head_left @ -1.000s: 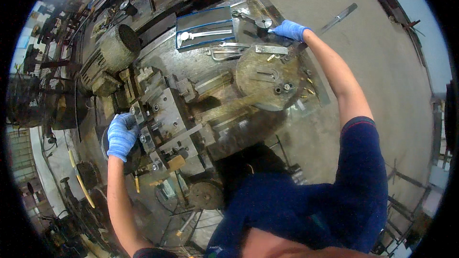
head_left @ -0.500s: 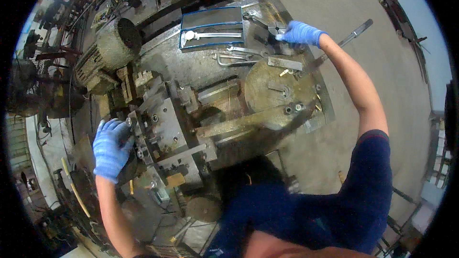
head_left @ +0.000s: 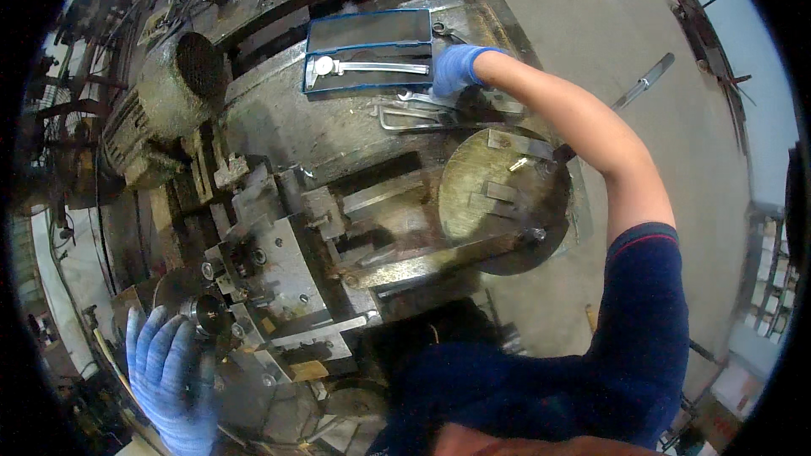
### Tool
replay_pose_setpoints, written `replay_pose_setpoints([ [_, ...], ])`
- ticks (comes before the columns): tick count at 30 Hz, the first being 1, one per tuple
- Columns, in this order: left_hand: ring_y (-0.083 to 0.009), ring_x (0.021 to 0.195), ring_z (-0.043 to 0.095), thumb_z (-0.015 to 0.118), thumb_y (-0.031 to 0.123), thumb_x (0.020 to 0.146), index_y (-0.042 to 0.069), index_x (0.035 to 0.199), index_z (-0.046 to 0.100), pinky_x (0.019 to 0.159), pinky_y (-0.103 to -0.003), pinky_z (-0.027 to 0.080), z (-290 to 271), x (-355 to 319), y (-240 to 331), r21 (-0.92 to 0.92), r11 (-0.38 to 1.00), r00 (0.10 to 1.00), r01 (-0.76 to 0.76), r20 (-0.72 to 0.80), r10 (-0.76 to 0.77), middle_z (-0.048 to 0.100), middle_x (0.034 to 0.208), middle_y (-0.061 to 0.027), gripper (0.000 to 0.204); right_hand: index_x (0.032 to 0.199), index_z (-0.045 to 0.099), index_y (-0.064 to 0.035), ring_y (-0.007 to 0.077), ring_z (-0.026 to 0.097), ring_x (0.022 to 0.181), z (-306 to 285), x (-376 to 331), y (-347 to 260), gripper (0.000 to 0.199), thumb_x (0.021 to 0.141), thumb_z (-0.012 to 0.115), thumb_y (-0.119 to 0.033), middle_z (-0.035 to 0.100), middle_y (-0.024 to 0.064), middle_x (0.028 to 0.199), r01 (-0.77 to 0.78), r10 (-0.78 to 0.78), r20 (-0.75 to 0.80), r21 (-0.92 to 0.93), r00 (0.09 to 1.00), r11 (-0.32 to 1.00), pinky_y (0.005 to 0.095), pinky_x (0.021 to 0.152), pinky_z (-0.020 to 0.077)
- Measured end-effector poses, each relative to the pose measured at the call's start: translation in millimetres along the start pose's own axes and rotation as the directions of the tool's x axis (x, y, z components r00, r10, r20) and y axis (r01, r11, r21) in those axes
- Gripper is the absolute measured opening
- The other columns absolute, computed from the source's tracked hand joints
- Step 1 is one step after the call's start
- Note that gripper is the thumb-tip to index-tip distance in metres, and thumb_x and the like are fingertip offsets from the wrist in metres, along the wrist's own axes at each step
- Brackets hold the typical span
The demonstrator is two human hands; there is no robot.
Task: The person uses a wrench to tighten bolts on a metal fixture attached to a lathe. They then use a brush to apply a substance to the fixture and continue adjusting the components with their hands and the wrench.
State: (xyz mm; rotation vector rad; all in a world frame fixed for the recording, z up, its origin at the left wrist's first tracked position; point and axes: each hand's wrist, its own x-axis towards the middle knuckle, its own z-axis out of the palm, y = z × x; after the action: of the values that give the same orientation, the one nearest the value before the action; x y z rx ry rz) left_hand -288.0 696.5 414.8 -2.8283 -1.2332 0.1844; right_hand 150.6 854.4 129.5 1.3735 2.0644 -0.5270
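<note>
My left hand [head_left: 173, 380], in a blue knit glove, is open with its fingers stretched out. It hovers at the lower left beside a round dark metal part [head_left: 209, 315] on the machine, apart from it. My right hand [head_left: 459, 69], gloved the same way, reaches across the bench to the right end of the blue-edged case [head_left: 369, 28]. Its fingers point down toward the spanners [head_left: 416, 98] and are mostly hidden, so I cannot tell whether they grip anything. A dial caliper [head_left: 372, 67] lies in the case.
A greasy round plate [head_left: 465, 177] bearing small metal blocks turns on an arm [head_left: 439, 262] of the machine [head_left: 291, 266]. At left stands a dirty motor [head_left: 182, 76]. A long metal lever [head_left: 644, 80] juts out past my right forearm over the floor.
My left hand has left the machine's side, moving down and opening. My right hand has shifted left from the bench's far right to the case. The round plate looks turned and the view has shifted.
</note>
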Motion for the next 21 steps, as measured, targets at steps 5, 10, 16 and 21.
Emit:
replay_pose_setpoints([
  [5, -0.0348, 0.108, 0.051, 0.059, 0.018, 0.076, 0.002, 0.101, 0.058, 0.102, -0.055, 0.029, -5.0, -3.0, 2.5, -0.040, 0.999, 1.000, -0.001, -0.008, 0.001, 0.058, 0.106, -0.0127, 0.029, 0.091, 0.067, -0.0077, 0.0311, 0.063, 0.083, 26.5, 35.8, 8.9, 0.032, 0.060, 0.072, -0.010, 0.066, 0.0128, 0.096, -0.219, 0.232, -0.004, 0.315, 0.973, 0.923, 0.0413, 0.070, 0.0504],
  [10, -0.0349, 0.107, 0.052, 0.060, 0.021, 0.077, 0.001, 0.099, 0.058, 0.101, -0.055, 0.030, -0.3, -4.6, 4.3, -0.068, 0.998, 1.000, -0.006, -0.022, 0.004, 0.059, 0.102, -0.0124, 0.029, 0.092, 0.067, -0.0064, 0.0305, 0.063, 0.083, 27.2, 38.5, 11.6, 0.028, 0.068, 0.067, -0.021, 0.065, 0.0152, 0.098, 0.012, -0.013, 0.042, 0.017, 0.999, 1.000, 0.0416, 0.072, 0.0501],
  [16, -0.0340, 0.104, 0.053, 0.058, 0.022, 0.077, 0.001, 0.096, 0.058, 0.101, -0.055, 0.030, 0.8, -12.0, 0.2, -0.026, 1.000, 1.000, -0.006, -0.018, 0.005, 0.059, 0.099, -0.0129, 0.028, 0.094, 0.065, -0.0041, 0.0287, 0.062, 0.077, -30.1, -40.4, -7.2, 0.046, 0.073, 0.066, -0.045, 0.065, 0.0162, 0.086, -0.167, 0.337, -0.128, 0.676, 0.933, 0.718, 0.0375, 0.069, 0.0494],
  [21, -0.0331, 0.103, 0.054, 0.057, 0.021, 0.077, -0.001, 0.095, 0.059, 0.100, -0.054, 0.032, -12.6, -20.2, 12.7, -0.098, 0.993, 0.992, -0.068, -0.109, 0.057, 0.060, 0.099, -0.0135, 0.029, 0.083, 0.066, -0.0018, 0.0162, 0.053, 0.060, -54.9, -88.4, -19.9, 0.054, 0.075, 0.062, -0.055, 0.059, 0.0084, 0.068, 0.053, 0.363, -0.300, 0.829, 0.882, 0.557, 0.0297, 0.058, 0.0444],
])
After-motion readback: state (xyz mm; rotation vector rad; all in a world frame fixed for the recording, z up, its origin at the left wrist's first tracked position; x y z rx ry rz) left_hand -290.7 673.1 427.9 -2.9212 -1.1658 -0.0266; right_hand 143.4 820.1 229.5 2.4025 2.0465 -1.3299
